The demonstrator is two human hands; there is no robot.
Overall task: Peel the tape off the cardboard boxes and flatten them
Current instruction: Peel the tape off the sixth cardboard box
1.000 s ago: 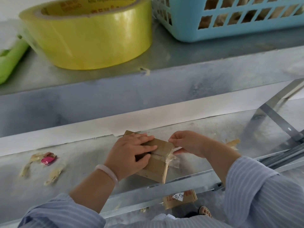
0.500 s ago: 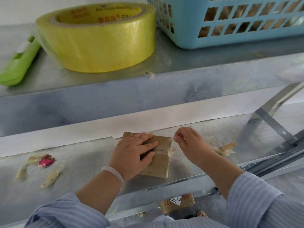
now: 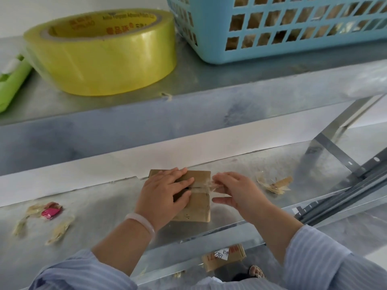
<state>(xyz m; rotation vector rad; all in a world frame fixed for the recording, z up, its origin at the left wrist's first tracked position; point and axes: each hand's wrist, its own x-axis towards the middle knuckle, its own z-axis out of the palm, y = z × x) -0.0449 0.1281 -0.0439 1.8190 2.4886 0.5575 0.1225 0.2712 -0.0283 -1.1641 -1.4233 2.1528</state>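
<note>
Seen from the head camera, the left hand lay flat, fingers straight, pressing the small cardboard box onto the desk. The right hand seemed to pinch a strand of tape stretched from the top seam. I reckoned a sideways yank could snap that thin strand. The box looked brown and scuffed, flaps shut, mid-desk.
</note>
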